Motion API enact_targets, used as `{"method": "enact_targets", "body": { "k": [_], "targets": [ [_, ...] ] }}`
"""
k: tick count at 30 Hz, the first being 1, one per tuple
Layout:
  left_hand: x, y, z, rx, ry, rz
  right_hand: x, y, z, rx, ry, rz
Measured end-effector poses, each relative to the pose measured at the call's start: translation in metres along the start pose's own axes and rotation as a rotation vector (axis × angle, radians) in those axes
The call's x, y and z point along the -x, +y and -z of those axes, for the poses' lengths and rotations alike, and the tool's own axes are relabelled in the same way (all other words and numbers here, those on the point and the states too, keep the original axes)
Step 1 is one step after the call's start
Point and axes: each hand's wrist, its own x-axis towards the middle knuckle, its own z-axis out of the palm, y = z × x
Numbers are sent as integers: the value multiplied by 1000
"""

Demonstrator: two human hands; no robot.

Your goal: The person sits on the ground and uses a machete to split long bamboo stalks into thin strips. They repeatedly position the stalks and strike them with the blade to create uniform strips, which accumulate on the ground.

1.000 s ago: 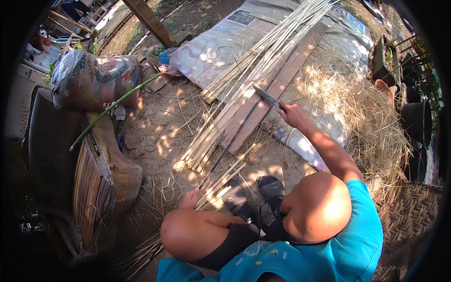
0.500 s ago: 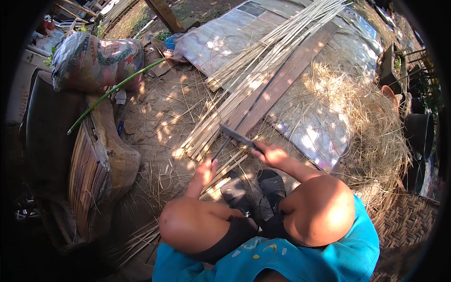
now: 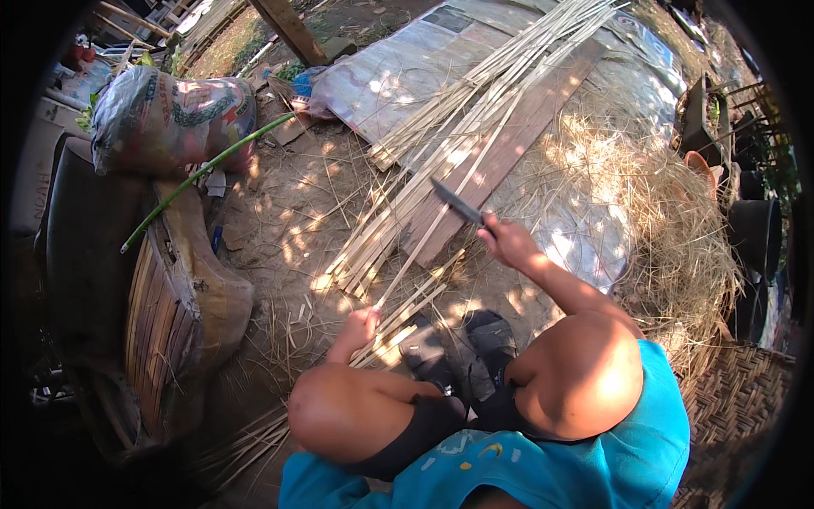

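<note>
My left hand (image 3: 359, 327) is closed around the near end of a long, thin bamboo strip (image 3: 410, 260), pale side up. The strip runs away from me over a brown wooden board (image 3: 543, 114). In my right hand (image 3: 511, 244) is a knife (image 3: 458, 202), gripped by its handle. Its dark blade points to the far left and crosses the strip above the board's near end; whether it touches the strip I cannot tell. Beside the board on the left lies a bundle of pale bamboo strips (image 3: 352, 254).
Curly shavings (image 3: 678, 229) are heaped at the right on a plastic sheet (image 3: 373, 93). A green stalk (image 3: 203, 170) leans across a stuffed sack (image 3: 174, 110) and a wooden block (image 3: 225, 297) on the left. A woven mat (image 3: 738, 399) lies at lower right.
My right hand has moved forward and right with the knife. The strip in my left hand showed a dark face before and shows a pale one now. My left hand has shifted slightly nearer to me.
</note>
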Motion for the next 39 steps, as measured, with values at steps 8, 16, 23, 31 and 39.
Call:
{"method": "enact_targets", "body": {
  "k": [8, 16, 23, 31, 39],
  "targets": [
    [74, -60, 29, 120, -75, 362, -42, 59, 21, 24, 175, -73],
    [119, -93, 40, 66, 18, 550, -39, 70, 40, 13, 79, -197],
    [-48, -5, -12, 319, -106, 312, -29, 60, 9, -54, 183, -217],
    [-26, -51, -4, 329, 31, 220, -17, 63, 24, 75, 83, 10],
    [-11, -19, -2, 238, 77, 202, -5, 37, -3, 104, 28, 249]
  ]
}}
